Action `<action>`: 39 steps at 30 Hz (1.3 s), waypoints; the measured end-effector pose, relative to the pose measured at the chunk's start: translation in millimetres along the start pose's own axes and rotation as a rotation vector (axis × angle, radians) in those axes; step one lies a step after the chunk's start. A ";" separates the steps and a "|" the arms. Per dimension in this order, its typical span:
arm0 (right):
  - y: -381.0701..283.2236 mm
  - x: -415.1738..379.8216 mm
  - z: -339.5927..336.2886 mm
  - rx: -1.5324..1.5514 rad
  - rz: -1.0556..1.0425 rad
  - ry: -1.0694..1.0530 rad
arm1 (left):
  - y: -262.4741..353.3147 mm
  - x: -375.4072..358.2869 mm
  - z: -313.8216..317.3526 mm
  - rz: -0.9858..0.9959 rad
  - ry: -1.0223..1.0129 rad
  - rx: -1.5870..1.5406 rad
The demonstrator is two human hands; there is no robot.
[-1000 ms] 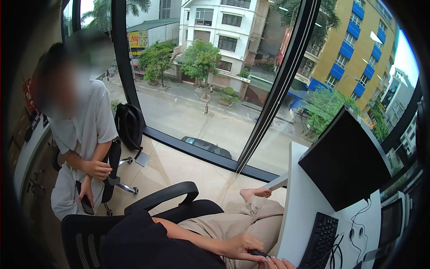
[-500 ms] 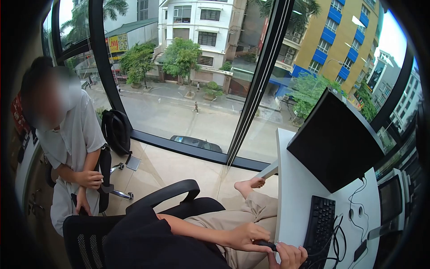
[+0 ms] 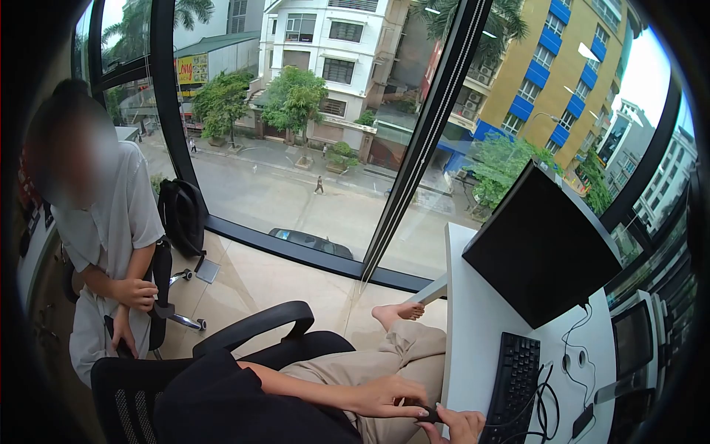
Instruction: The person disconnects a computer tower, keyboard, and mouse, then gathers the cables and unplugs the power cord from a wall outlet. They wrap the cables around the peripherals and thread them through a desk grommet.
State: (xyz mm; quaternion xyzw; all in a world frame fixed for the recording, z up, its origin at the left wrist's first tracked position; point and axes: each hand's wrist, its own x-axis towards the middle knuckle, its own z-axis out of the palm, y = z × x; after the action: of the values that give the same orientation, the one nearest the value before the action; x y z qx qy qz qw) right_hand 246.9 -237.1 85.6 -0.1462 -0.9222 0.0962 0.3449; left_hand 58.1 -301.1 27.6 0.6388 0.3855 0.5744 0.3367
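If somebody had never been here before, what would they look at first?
Probably the huge window across the middle, with the yellow and blue building outside at the upper right. Next might be the big black monitor on the white desk at the right. Then, at the bottom, the left hand and right hand meet at a small black thing.

I count one left hand (image 3: 386,396), one right hand (image 3: 462,425), one small black object (image 3: 430,416) between them, one keyboard (image 3: 510,381), one large black monitor (image 3: 543,248), one bare foot (image 3: 399,314), one backpack (image 3: 182,216), one car (image 3: 312,241) down outside and one seated co-worker (image 3: 109,214)
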 end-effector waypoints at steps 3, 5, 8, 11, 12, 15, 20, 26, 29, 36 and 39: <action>-3.6 2.6 -3.0 -0.012 0.051 0.025 | 18.1 7.4 -6.1 0.126 0.061 0.019; -4.3 1.4 -4.2 -0.074 0.080 0.042 | 14.6 6.2 -5.5 0.147 0.044 0.054; 1.0 -0.7 -6.6 -0.074 0.058 0.000 | 5.4 5.2 -4.5 0.210 0.052 0.109; 1.8 -1.1 -2.6 -0.066 0.038 0.050 | 9.7 4.0 -3.9 0.172 0.047 0.090; 0.1 0.2 -4.2 -0.056 0.057 0.036 | 9.3 4.9 -2.8 0.183 0.057 0.091; -3.4 5.4 -5.6 -0.041 0.100 0.042 | 10.3 10.0 -1.5 0.210 0.088 0.096; -6.6 7.3 -2.8 -0.083 0.105 0.060 | 8.2 12.4 -2.7 0.203 0.119 0.128; 2.2 -6.7 0.7 0.009 0.140 0.022 | 11.5 9.3 2.4 0.244 0.080 0.055; 10.5 -1.2 -11.6 0.040 0.059 0.081 | 8.8 10.7 9.8 0.258 0.141 -0.003; 28.3 0.4 -43.8 0.136 0.336 0.414 | -3.0 20.7 1.4 0.164 0.043 -0.006; 40.5 -4.8 -75.8 0.067 0.498 0.772 | -20.6 45.6 -4.5 0.218 0.106 0.065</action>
State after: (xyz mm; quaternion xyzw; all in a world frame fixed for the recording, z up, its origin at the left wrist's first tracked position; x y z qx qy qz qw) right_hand 308.9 -195.0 127.7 -0.3772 -0.6595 0.1445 0.6340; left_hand 53.4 -251.3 31.8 0.6562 0.3496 0.6277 0.2308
